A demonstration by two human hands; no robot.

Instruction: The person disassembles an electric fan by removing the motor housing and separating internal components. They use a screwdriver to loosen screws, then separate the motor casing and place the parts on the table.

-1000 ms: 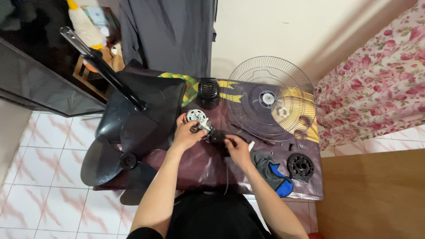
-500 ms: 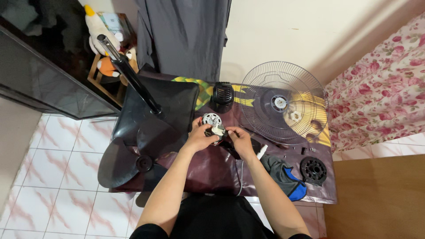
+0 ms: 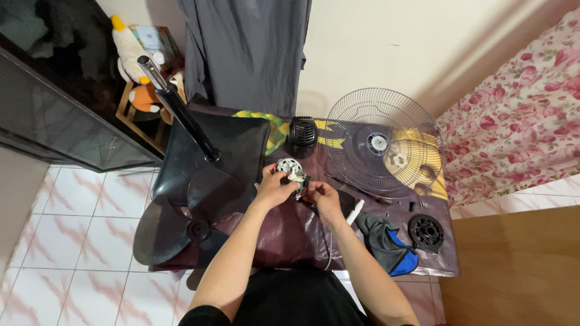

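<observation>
Your left hand (image 3: 273,189) is curled around the small silver fan motor (image 3: 290,168), holding it up just above the dark table cover (image 3: 284,232) so you can get at its side. Your right hand (image 3: 323,198) is right beside it, fingers pinched together on the black bits and wires next to the motor — what exactly those fingertips grip is too small to tell. Both hands touch near the middle of the table, close to your body, where you can see them best.

The other fan parts lie spread around you so each one is easy to find. Count them: one round wire grille (image 3: 382,143) lying flat at the far right, one black motor cover (image 3: 302,134) behind the motor, one black fan blade (image 3: 181,226) at the left edge, one black base with its pole (image 3: 208,151) beside it, one black round ring (image 3: 426,231) near the right edge, one white-handled tool (image 3: 354,211) just by your right wrist, and one grey-and-blue cloth (image 3: 389,247). A few tiny dark screws (image 3: 412,206) sit apart — too small to count.
</observation>
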